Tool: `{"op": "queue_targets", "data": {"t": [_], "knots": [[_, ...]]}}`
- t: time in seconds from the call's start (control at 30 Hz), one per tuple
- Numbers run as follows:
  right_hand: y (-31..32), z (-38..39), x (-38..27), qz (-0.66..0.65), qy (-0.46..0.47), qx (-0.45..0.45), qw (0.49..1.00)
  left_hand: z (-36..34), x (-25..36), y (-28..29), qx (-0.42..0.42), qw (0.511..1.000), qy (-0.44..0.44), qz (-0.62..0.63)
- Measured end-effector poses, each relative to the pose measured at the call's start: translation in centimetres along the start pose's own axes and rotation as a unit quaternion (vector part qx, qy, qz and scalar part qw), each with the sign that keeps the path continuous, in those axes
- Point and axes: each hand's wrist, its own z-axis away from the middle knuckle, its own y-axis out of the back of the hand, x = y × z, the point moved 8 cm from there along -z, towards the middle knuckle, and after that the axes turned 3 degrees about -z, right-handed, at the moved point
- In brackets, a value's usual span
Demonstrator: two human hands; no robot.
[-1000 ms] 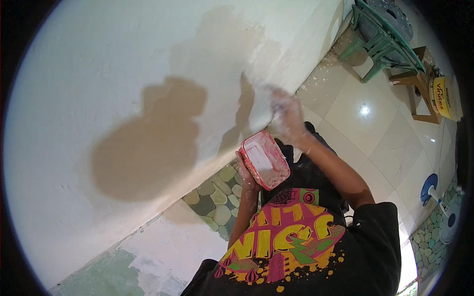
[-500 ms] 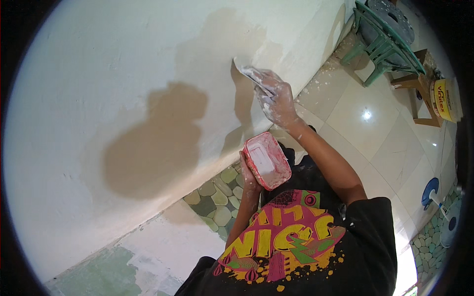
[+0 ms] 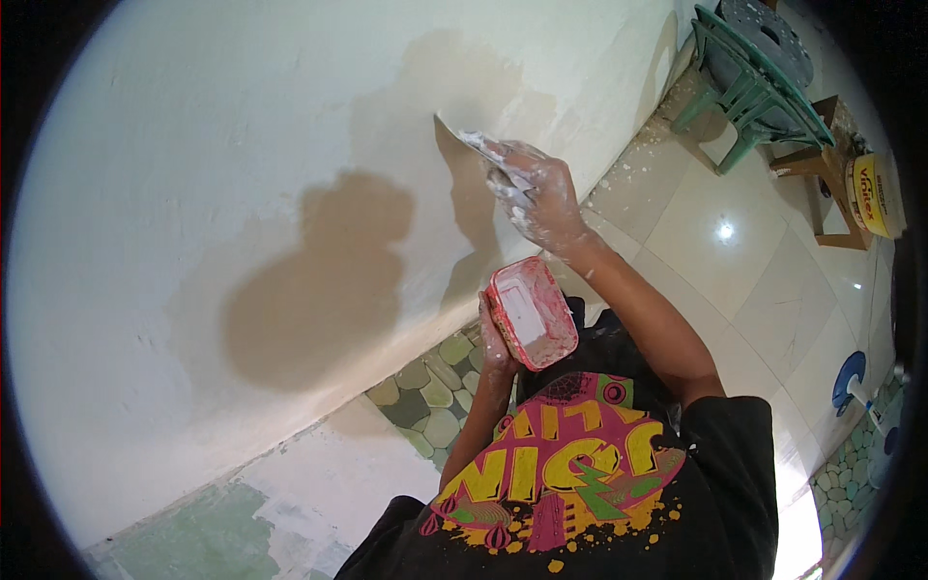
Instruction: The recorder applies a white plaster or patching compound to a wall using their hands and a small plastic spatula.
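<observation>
In my right hand [image 3: 541,198], spattered with white paste, is a thin putty knife [image 3: 474,143] whose blade edge meets the pale wall [image 3: 242,116]. The fingers are wrapped round it, and its shadow falls on the wall beside it. My left hand [image 3: 495,338] grips the side of a red plastic tub [image 3: 558,329], tilted so that its inside shows. White paste smears the tub's walls, and a whitish patch lies at its bottom. The tub is below my right hand, close in front of my black shirt.
A green plastic chair [image 3: 764,87] stands at the upper right near a wooden stool [image 3: 833,179] and a yellow-labelled bucket [image 3: 870,198]. White specks dot the tiled floor [image 3: 696,261] along the wall. A blue round object [image 3: 849,380] lies at the right. Pebble-patterned tiles [image 3: 435,387] border the wall's foot.
The putty knife has slid a little to the left along the wall, its blade lying flatter. The tub and my left hand sit slightly further right in view.
</observation>
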Motion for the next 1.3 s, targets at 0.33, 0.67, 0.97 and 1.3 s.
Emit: {"op": "queue_targets", "data": {"t": [0.33,0.67,0.97,1.3], "knots": [[0.1,-0.3,3.3,-0.167,-0.101,0.125,0.973,-0.6,-0.2,0.0,0.026,0.999,0.013,0.026],[3.8,3.1,8.5,-0.056,-0.094,0.083,0.991,0.2,0.1,-0.2,0.048,0.999,0.002,-0.007],[0.6,7.3,9.1,0.272,0.08,-0.1,0.954,1.2,-0.1,1.8,0.11,0.992,-0.013,-0.053],[1.4,2.3,10.2,-0.257,-0.151,0.203,0.933,1.1,0.0,2.2,0.095,0.993,-0.015,-0.062]]}}
